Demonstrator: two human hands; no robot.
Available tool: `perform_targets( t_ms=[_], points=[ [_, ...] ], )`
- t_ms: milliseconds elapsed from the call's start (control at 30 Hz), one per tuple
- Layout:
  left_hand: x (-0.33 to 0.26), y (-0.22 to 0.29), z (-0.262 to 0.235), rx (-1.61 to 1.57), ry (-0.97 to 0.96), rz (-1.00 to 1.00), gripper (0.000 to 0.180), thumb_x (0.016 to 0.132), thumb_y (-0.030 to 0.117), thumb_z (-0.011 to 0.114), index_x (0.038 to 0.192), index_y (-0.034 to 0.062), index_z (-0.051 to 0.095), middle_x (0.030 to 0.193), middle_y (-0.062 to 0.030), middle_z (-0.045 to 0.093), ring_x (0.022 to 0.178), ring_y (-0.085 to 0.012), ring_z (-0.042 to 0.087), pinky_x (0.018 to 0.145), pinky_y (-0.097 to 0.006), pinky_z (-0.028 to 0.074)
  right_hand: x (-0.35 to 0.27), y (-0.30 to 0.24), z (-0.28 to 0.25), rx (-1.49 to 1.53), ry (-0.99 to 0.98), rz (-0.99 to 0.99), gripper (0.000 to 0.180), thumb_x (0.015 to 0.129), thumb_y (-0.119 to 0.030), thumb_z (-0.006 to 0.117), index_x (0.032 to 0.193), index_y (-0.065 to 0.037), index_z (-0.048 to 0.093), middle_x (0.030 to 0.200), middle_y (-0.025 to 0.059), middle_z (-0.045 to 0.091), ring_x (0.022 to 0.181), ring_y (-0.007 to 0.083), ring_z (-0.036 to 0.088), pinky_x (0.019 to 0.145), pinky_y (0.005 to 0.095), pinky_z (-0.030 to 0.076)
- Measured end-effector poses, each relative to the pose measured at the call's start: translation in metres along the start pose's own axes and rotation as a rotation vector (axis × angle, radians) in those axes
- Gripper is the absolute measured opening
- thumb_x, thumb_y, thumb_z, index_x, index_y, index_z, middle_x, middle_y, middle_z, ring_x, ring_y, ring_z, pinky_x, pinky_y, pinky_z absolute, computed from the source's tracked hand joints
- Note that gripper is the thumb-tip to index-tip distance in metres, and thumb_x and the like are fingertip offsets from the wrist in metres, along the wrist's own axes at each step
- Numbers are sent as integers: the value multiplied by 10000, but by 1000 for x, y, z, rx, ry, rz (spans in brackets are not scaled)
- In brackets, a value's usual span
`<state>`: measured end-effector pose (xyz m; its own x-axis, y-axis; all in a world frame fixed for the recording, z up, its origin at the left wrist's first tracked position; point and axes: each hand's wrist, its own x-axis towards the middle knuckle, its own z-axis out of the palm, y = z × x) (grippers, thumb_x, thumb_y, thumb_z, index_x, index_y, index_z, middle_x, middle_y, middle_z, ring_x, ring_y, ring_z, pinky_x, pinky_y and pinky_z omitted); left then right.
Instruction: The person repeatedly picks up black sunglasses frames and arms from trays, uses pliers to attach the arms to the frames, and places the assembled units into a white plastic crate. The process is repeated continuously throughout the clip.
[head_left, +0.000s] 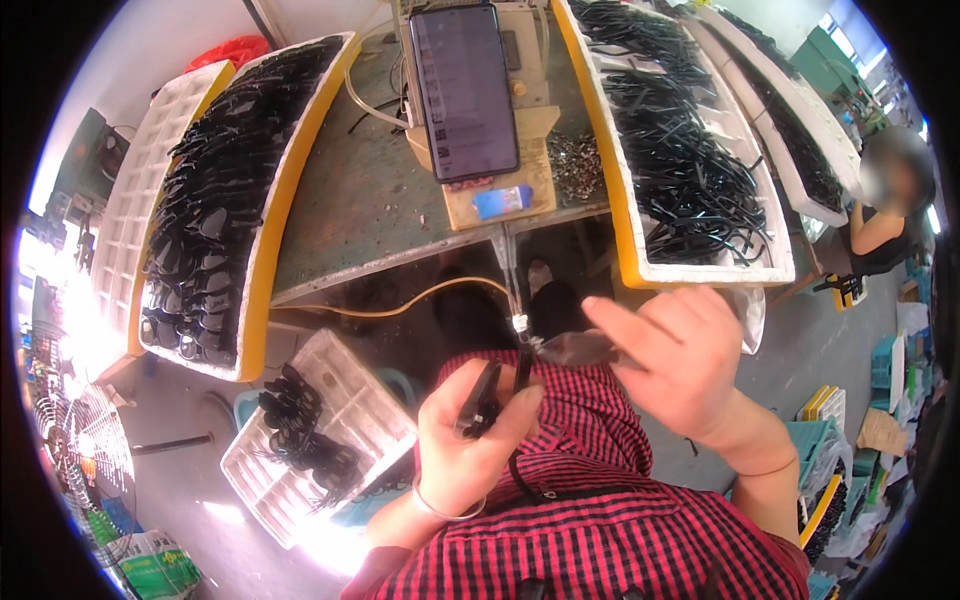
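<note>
My left hand (468,435), with a bangle at its wrist, is closed around a thin black piece (485,398) that looks like a sunglasses temple. My right hand (682,365) pinches the end of a dark-lensed sunglasses front (578,348). The front's inner end meets the small metal tip (520,324) of a bench fixture, just above my left fingertips. Whether the temple and the front are joined is too small to tell. The fingers hide part of both pieces.
A phone (465,95) leans on the fixture at the table's middle. A foam tray of sunglasses fronts (250,250) stands left, one of black temples (775,265) right. Below left sits a white tray (375,400) with black frames. A yellow hose (400,303) crosses under the table edge. Another person (885,230) sits far right.
</note>
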<state>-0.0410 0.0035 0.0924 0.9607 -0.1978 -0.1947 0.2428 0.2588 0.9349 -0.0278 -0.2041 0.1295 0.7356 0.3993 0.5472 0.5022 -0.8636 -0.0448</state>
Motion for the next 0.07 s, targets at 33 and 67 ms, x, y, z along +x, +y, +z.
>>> perform_targets(
  t_ms=[33, 67],
  points=[
    [1, 0, 0, -20, 3, -12, 50, 856, -2, 672, 858, 3, 622, 703, -18, 626, 648, -74, 596, 601, -212, 466, 2, 5, -2, -7, -3, 15, 479, 569, -123, 710, 1048, -125, 704, 673, -15, 486, 590, 186, 492, 558, 328, 376],
    [2, -1, -1, -40, 7, -24, 43, 862, 3, 668, 867, 7, 626, 706, -17, 628, 651, -74, 597, 604, -214, 467, 3, 10, -5, -15, -6, 30, 505, 561, -123, 717, 1065, -125, 699, 675, -5, 495, 591, 195, 498, 560, 334, 381]
  ],
)
